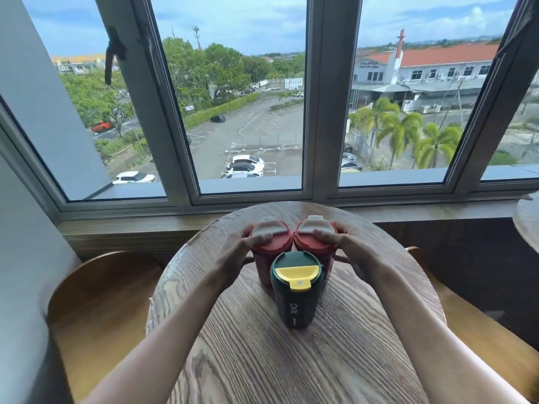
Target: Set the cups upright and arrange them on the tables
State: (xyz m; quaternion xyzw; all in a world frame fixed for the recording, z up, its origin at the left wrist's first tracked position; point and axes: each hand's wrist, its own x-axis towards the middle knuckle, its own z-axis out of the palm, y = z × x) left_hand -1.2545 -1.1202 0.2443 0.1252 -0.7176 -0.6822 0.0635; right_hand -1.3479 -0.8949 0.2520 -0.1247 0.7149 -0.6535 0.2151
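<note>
Fingers [264,238] over round wooden table [364,330].

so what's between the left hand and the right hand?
In the head view, two upright red cups: left hand grips the left red cup, right hand grips the right red cup. The cups look pressed together.

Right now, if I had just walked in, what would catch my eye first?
Three lidded cups stand upright in a tight cluster mid-table: a dark green cup with a yellow lid nearest, two red ones behind it. The left hand grips the left red cup, the right hand the right red cup. Beyond the round wooden table, a big window overlooks a car park.
</note>
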